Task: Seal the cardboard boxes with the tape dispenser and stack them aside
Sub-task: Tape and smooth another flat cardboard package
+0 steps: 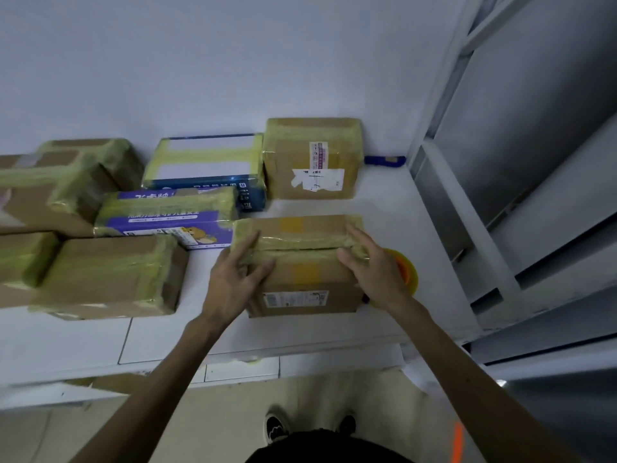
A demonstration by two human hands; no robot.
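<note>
1. White bench (167, 339) runs along a pale wall; the cardboard box (300, 275) sits near its front right corner.
2. Left hand (233, 279) and right hand (374, 269) rest on the box's ends, fingers (359, 237) straight and slightly spread, pressing its tape band, likely to bond it.
3. Tape dispenser (407, 269) lies just beside the box's right side, within reach.
4. Taped boxes (310, 158) fill the back and left edges, set aside.

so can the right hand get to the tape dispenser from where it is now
Probably yes. The right hand rests flat on the right edge of the box, holding nothing. The orange tape dispenser lies on the table just beside that edge, partly hidden behind the hand. Nothing stands between them.
</note>
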